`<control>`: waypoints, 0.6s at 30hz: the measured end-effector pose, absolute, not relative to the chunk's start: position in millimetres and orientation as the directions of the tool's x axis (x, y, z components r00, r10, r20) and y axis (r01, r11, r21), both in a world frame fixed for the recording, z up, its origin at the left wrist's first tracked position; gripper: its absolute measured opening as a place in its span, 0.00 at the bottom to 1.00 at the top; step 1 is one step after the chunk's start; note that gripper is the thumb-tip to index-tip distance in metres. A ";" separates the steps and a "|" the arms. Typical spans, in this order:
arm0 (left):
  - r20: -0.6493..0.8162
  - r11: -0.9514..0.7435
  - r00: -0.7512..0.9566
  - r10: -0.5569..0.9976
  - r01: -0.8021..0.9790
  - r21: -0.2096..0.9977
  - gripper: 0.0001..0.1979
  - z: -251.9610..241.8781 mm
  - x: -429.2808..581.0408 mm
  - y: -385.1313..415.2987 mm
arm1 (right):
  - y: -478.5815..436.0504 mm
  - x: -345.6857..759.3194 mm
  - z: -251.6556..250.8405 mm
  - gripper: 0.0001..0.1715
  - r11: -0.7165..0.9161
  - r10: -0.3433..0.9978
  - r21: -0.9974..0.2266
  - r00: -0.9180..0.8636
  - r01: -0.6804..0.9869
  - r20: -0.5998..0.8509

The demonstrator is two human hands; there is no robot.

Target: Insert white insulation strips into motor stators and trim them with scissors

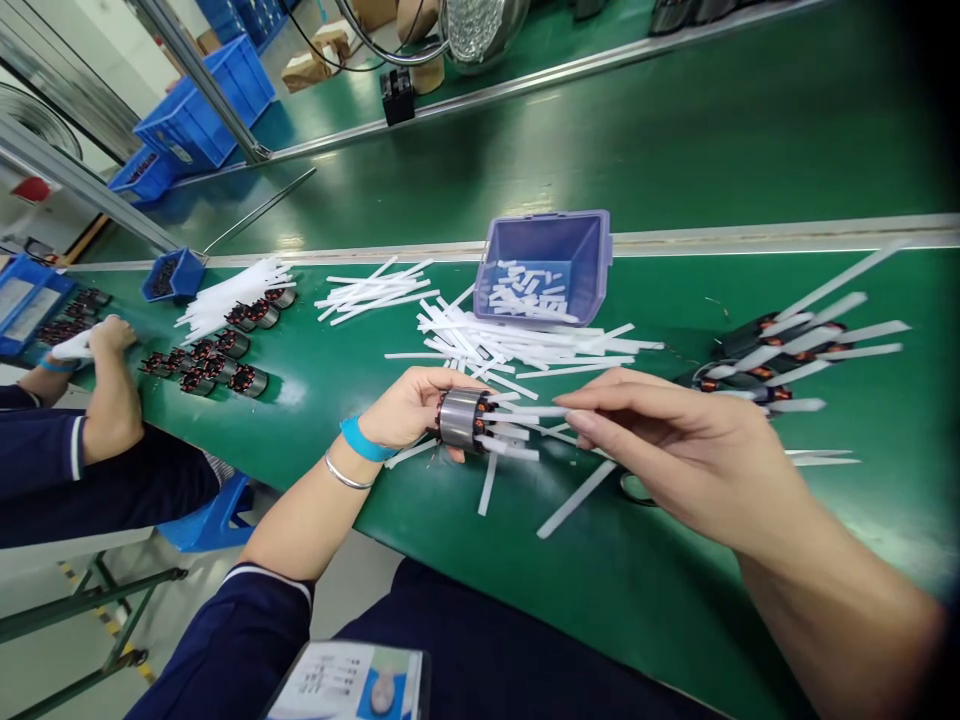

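My left hand point(412, 405) is closed around a motor stator point(460, 418), a grey metal ring with copper windings. Several white strips stick out of the stator's right side. Between thumb and fingertips, my right hand point(675, 450) pinches the far end of a white strip point(546, 411) whose other end reaches the stator. A heap of loose white strips point(517, 345) lies just behind both hands. Under my right hand, scissors point(821, 458) are partly hidden. More stators with white strips in them point(772, 360) lie beyond my right hand.
A purple bin point(596, 265) with short white pieces stands behind the heap. Further left lie more white strips point(379, 290), bare stators point(217, 368) and a small blue bin point(184, 272). A co-worker's hand point(111, 335) is at the far left. A metal rail point(675, 240) runs along the bench.
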State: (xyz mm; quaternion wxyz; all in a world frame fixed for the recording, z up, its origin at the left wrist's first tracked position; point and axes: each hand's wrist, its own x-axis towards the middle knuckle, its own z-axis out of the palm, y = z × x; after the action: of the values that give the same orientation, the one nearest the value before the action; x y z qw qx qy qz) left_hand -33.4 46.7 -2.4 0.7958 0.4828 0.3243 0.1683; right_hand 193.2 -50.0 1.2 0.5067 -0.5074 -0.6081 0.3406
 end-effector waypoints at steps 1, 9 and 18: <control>-0.345 0.469 0.736 0.583 0.042 0.882 0.20 -2.1 -32.8 46.5 | -50.4 194.7 3.6 0.07 0.218 0.974 -0.946 0.010 0.238 0.227; -0.316 0.481 0.806 0.501 0.044 0.875 0.21 -5.0 -24.1 35.2 | -51.7 171.1 -10.2 0.12 0.053 0.998 -0.986 0.031 0.160 0.059; -0.180 0.151 0.741 0.647 0.106 0.983 0.20 -13.6 -18.7 18.7 | -49.6 174.7 -26.1 0.06 -0.079 0.995 -0.990 0.063 0.112 -0.073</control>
State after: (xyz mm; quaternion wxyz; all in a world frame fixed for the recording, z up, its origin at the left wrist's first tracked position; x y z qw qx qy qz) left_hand -18.7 18.7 -13.6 0.6956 0.6218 0.3029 0.1942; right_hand 174.7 -49.6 -26.1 0.4655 -0.5611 -0.4936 0.4742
